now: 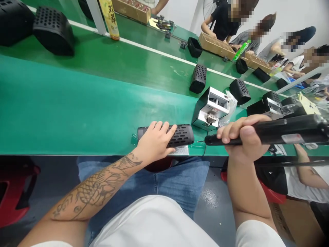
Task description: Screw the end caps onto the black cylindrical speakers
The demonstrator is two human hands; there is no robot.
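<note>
My left hand [157,141] lies over a black perforated housing [183,134] at the front edge of the green table. Its fingers reach across the far side and the thumb is at the near side, holding it down. In my right hand [245,137] is a black electric screwdriver [285,130], held level with its narrow end pointing left toward the housing. The fingers wrap around its slim front part. Just behind, between the hands, stands a black and silver screw feeder [212,109].
Several black perforated housings, one of them [198,78], stand along the green conveyor belt [144,61] beyond the table. A yellow bottle [110,19] stands by a white post [96,17]. Co-workers sit across the belt near cardboard trays [217,45]; another person's arm [303,161] is at my right.
</note>
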